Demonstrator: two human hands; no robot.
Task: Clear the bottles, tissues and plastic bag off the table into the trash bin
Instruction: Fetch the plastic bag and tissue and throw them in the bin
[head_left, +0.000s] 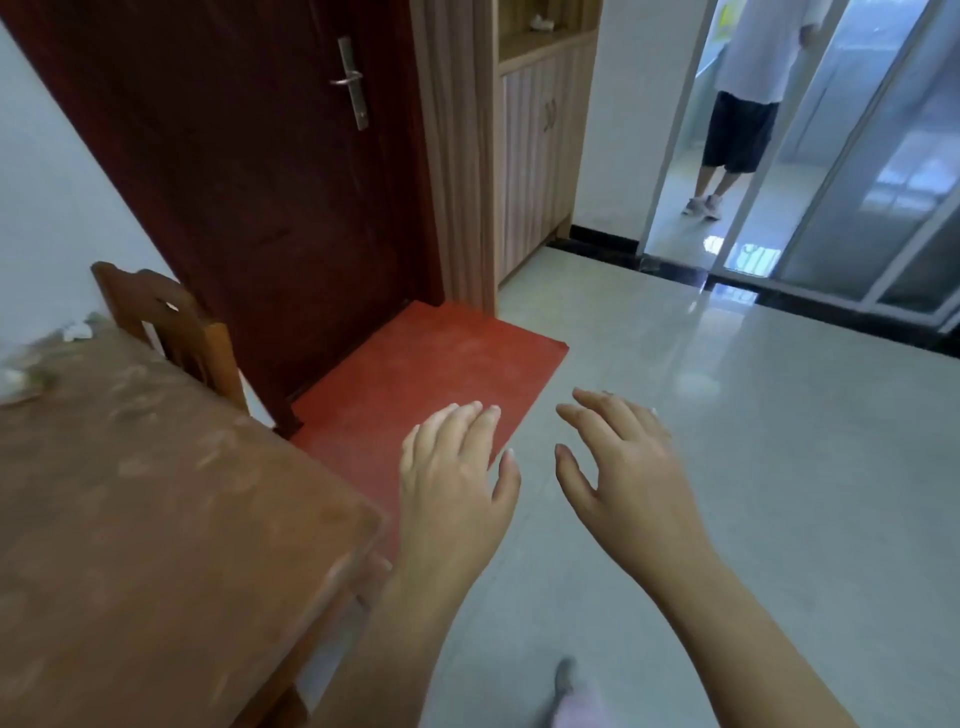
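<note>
- Both hands are hovering empty over the floor, just off the counter's (171, 493) near right corner: the left hand (457, 473) is spreading its fingers palm down, and the right hand (623, 467) is doing the same beside it, so neither grip is closing on anything.
- Most of the counter's visible top is showing bare wood, with no bottles and no plastic bag in sight on it.
- Something pale and crumpled, probably tissues (78, 330), is lying at the counter's far edge, close to the wooden chair (171, 322); a second blurred pale scrap (21, 382) is sitting at the left edge of the view.
- The trash bin is not appearing anywhere in the view, so what has gone into it cannot be told.
- Judging from this, the clearing looks well advanced, with those pale scraps remaining to be collected and binned.
- Another person (743, 104) is standing in the doorway, well apart.
</note>
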